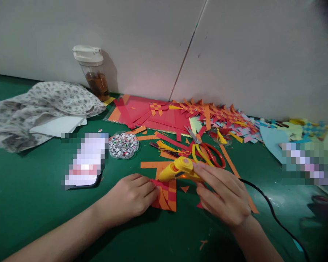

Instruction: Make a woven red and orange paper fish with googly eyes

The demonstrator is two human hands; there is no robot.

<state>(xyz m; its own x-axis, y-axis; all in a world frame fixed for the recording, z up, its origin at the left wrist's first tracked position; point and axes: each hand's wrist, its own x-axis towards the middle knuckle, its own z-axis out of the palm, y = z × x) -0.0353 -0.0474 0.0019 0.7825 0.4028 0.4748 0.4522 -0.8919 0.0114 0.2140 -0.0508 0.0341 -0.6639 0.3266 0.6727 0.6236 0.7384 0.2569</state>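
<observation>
A person sits at a green table (43,203) covered with paper craft scraps, seen from their own head looking down at both bare hands.

The right hand (224,196) is closed around a yellow glue gun (180,169). The gun's long axis lies roughly sideways across the view, its nozzle end pointing left and a little toward the person, and its black cord (273,214) trails off to the lower right. The left hand (131,198) rests on the table with fingers loosely curled, fingertips pressing down the left edge of a small woven paper piece (166,194) made of red and orange strips; whether it pinches the paper or only presses it, the view does not show.

The woven piece lies between the two hands, touching the left hand and just below the gun's nozzle. The nozzle sits right above the piece's upper left corner, so the gun is the nearer tool and the left hand the nearer hand to the paper.

Behind the hands lie loose orange and red strips, red-handled scissors (207,151) and yellow-handled scissors (198,153). To the left is a round clear tray of googly eyes (124,145), and further left a phone, blurred out. Along the white wall sit sheets of red paper (153,112), a row of finished woven pieces (221,114), a lidded tumbler of brown drink (94,71) and a crumpled patterned cloth (43,105).
</observation>
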